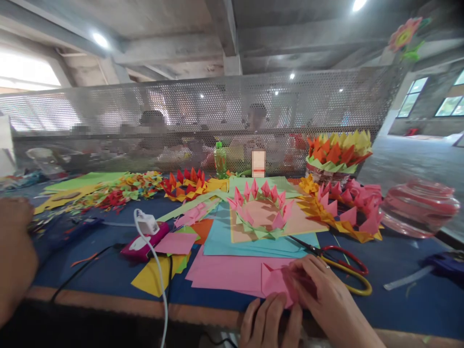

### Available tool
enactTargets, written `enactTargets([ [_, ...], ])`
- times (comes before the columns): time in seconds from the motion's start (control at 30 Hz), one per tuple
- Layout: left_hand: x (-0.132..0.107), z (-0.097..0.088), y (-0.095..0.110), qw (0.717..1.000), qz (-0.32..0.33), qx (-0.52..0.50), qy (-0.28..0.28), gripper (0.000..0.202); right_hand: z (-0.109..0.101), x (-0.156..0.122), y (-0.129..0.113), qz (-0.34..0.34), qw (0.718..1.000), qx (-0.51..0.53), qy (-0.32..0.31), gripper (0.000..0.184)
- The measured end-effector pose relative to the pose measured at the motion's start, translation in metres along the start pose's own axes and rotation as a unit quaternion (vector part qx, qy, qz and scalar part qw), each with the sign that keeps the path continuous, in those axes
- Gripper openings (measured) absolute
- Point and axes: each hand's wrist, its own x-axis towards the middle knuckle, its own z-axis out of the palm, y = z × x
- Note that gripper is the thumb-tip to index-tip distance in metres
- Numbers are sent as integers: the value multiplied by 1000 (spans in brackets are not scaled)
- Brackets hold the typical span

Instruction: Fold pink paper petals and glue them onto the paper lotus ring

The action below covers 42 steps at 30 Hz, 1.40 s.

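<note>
My left hand (270, 321) and my right hand (328, 297) are together at the near table edge, both closed on a small folded pink paper piece (273, 282). The left fingers press its lower edge and the right fingers curl over its right side. The piece lies on loose pink sheets (224, 270). Red and yellow-handled scissors (344, 266) lie just beyond my right hand. Behind them a ring of pink and green folded points (261, 208) rests on orange and light blue sheets.
A magenta phone with a white charger and cable (143, 241) lies left of the sheets. More folded paper rings, loose pieces, a glass jar (418, 208) and a green bottle (220, 159) crowd the blue table. A perforated metal partition (217, 106) stands behind. A blurred limb (14, 256) is at the left edge.
</note>
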Motion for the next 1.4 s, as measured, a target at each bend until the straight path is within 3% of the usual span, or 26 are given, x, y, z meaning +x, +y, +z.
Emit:
enactTargets([
  [0.27,-3,-18,-15,990,88,27,-106,22,-1,-1,1,3,1000,1,-3,7],
  [0.4,-1,-15,-13,992,85,27,-85,21,0,-1,1,3,1000,-2,-1,7],
  [0.6,3,-3,1,1000,-13,-22,-5,37,1,-4,1,-6,1000,-6,7,11],
  [0.73,6,0,4,999,-29,-25,19,43,2,-4,3,-15,1000,-8,10,10],
  [0.97,2,-6,3,999,-21,-31,-23,32,-1,-3,1,-23,1000,-17,11,9],
  [1.13,2,-5,5,999,-30,-15,-5,29,-2,-2,7,-38,999,-20,12,8],
  [1.3,1,-12,-4,995,62,33,-72,16,-2,-2,10,-59,997,-53,18,6],
  [1.4,-1,-15,-7,994,68,28,-75,17,-3,-3,6,-64,995,-65,35,6],
])
